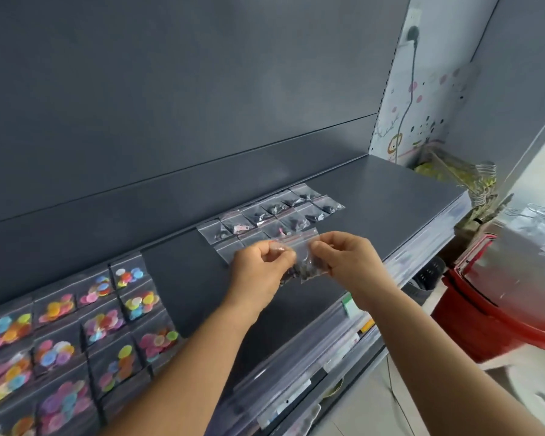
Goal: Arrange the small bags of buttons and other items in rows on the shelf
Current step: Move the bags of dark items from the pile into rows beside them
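While the left hand [261, 262] and right hand [343, 256] pinch a small clear zip bag of dark pieces [299, 259] between them above the dark grey metal shelf [390, 196], its blurred contents stay unidentifiable; curled fingers hide both edges.

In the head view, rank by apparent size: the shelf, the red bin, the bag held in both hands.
1. shelf
2. red bin, partly cut off
3. held bag, nearest the camera yet smallest

Open shelf lane between two bag groups

Bare grey shelf [183, 278] runs between colourful button bags [76, 328] at left and dark-item bags [274, 212] behind; right end lies open too.
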Demonstrator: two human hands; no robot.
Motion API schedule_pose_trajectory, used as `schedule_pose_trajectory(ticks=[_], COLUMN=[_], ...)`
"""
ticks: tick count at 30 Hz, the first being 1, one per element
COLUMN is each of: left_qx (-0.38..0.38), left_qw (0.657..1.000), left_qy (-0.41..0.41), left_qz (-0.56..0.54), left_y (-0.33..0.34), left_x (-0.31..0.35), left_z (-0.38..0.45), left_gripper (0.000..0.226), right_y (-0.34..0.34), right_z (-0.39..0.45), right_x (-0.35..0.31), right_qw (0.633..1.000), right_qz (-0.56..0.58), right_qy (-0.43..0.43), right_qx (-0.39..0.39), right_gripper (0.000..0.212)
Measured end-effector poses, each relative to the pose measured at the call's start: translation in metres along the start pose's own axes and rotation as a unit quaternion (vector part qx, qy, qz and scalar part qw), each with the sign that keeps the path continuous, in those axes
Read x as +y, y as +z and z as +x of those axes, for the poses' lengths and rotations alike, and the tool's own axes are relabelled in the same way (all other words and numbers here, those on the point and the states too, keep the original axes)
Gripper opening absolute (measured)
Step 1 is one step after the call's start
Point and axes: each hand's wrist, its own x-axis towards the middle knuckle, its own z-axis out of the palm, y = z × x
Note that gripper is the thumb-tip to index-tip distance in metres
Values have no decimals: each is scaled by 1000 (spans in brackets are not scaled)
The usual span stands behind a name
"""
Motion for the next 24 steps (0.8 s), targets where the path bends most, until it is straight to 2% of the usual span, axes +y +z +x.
schedule_pose_trajectory(ticks=[4,7,16,18,19,22,24], left_qx=[35,62,106,123,136,173,167], left_qw=[998,994,970,952,937,894,876], left_qy=[3,2,-15,-9,-3,26,44], left_qz=[47,91,217,281,321,413,451], left_y=[10,15,59,64,65,66,68], left_x=[-4,-8,-12,-9,-7,-5,-7], left_z=[22,38,54,56,55,49,41], left_gripper=[19,18,15,11,17,34,36], right_y=[-13,-24,-44,-44,-45,-46,-49], right_z=[35,61,114,119,120,123,123], right_x=[5,7,30,34,36,40,39], right_qw=[999,998,984,976,966,929,913], right_qz=[-20,-56,-146,-176,-215,-308,-321], right_qy=[-16,-29,-28,-45,-66,-153,-205], right_qx=[26,28,-93,-121,-129,-134,-145], right_gripper=[19,21,18,10,7,31,36])
